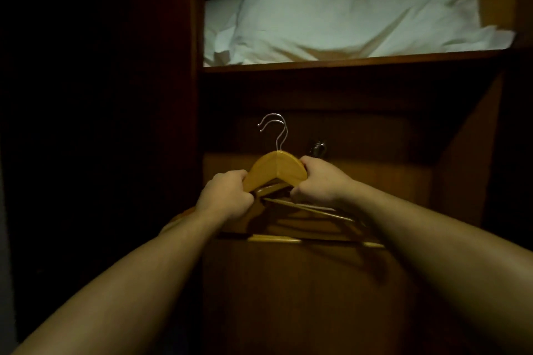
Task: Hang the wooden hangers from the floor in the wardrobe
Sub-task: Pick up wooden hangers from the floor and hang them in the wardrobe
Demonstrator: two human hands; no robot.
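Dim wardrobe [467, 181] fills the view, dark reddish wood. Left side is black, nothing readable there.

Upper shelf [346, 62] holds white pillows [346, 8], one big one in front, a second showing behind it at the left. The big pillow's right corner hangs a bit over the shelf edge.

Below the shelf is a recessed compartment with a wooden panel at the back. A small metal fitting [317, 148] sits on that panel, just right of the hanger hooks; too dark to tell what it is.

Both bare forearms reach in from the bottom corners and meet at centre.

Wooden hangers [277, 168]: a bunch, at least two, held upright in front of the panel, below the shelf. Curved shoulders stacked close together, crossbars splayed out below and to the right under the right forearm. Two metal hooks [274, 131] stick up above the hands, both curving left, nearly overlapping, not caught on anything.

Left hand [227, 196]: closed fist round the left shoulder of the hangers, fingers wrapped over the front.

Right hand [320, 179]: closed fist round the right shoulder, at about the same height.

The hanger peak and hooks sit between and above the two fists.
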